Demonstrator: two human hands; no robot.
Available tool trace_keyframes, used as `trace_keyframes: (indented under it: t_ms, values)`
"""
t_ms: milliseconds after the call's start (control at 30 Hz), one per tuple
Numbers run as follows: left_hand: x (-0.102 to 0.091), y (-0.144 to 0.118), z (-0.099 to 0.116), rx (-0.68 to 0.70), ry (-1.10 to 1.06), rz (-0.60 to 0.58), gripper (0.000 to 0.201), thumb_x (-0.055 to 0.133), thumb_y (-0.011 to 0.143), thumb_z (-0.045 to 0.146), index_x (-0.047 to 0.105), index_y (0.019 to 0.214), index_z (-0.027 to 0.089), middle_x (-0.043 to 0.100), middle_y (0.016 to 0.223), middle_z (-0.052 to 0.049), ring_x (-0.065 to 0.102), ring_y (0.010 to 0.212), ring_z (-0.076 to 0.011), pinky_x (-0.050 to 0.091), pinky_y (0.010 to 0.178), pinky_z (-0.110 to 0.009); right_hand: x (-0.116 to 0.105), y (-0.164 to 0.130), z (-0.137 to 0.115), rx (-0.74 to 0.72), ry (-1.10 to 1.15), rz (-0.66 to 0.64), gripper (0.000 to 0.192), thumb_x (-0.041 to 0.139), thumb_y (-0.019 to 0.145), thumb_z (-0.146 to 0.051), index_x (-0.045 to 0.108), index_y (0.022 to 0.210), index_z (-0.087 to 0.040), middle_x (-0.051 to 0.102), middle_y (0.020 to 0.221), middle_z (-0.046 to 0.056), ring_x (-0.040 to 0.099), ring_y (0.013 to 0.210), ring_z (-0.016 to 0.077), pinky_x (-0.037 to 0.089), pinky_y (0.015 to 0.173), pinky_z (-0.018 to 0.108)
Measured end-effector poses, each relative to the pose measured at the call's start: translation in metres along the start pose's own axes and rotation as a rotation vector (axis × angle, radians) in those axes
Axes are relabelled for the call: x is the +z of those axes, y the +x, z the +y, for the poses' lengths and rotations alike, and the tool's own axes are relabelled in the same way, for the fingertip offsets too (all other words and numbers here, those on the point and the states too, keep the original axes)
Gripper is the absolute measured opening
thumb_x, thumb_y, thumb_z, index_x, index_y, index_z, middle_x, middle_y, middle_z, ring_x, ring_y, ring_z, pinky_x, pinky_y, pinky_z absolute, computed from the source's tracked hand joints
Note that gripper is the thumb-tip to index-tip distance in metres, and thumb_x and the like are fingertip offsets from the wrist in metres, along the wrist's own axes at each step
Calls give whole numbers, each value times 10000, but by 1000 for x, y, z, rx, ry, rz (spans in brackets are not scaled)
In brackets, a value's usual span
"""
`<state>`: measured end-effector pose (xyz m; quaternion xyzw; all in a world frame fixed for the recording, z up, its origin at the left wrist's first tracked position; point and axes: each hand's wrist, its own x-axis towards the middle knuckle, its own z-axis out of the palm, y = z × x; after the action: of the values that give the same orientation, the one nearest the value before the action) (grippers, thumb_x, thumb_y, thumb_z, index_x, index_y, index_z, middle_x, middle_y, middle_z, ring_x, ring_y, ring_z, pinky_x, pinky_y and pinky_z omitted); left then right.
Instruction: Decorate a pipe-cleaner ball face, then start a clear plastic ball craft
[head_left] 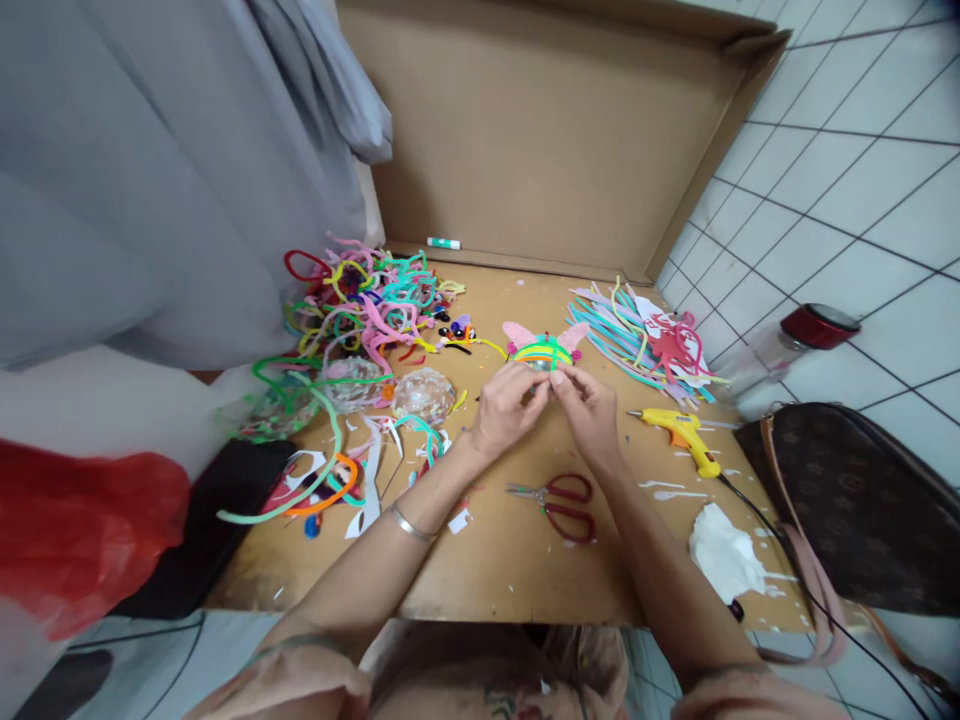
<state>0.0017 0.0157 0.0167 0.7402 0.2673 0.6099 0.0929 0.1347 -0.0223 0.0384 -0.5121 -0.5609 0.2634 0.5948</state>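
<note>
Headband [545, 351] (pink-eared) pinched by left hand [507, 405] and right hand [589, 410], on cardboard [517, 560].

My left hand [508, 405] and right hand [591, 412] are bare, no gloves or rings that I can make out. Next to the red scissors [561, 503], a thin silver bangle [413, 524] circles my left wrist. Pale peach short sleeves [300, 680] cover both upper arms.

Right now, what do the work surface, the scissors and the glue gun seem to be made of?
Work surface: looks like matte brown cardboard, with folded flaps behind. Scissors: shiny metal blades, glossy red handles, probably plastic. Glue gun: smooth yellow body, likely plastic.
</note>
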Motion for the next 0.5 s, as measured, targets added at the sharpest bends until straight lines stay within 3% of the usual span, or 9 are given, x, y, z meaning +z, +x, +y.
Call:
trace_keyframes:
  t_ms: [67, 133, 500]
  values:
    - [5, -4, 1, 126, 38, -36, 150, 569, 936, 185, 698, 860, 172, 729, 757, -59, 647, 716, -141, 521, 705, -268, -2, 2, 3, 54, 47, -30, 315, 655, 810, -507, 704, 792, -196, 705, 692, 17, 631, 631, 161, 531, 631, 299]
    - [7, -6, 0, 168, 38, -37, 138, 565, 945, 171, 693, 894, 169, 739, 781, -67, 662, 733, -144, 536, 721, -271, -6, 6, 5, 110, 73, -48, 331, 669, 781, -520, 685, 737, -193, 655, 604, -4, 577, 552, 132, 488, 561, 267]
    - [4, -4, -1, 109, -12, -104, 170, 530, 977, 216, 683, 912, 178, 722, 793, -69, 661, 753, -150, 535, 754, -286, -9, 9, 0, 177, 90, -74, 356, 696, 730, -549, 670, 723, -193, 577, 531, -41, 471, 462, 85, 404, 484, 228]
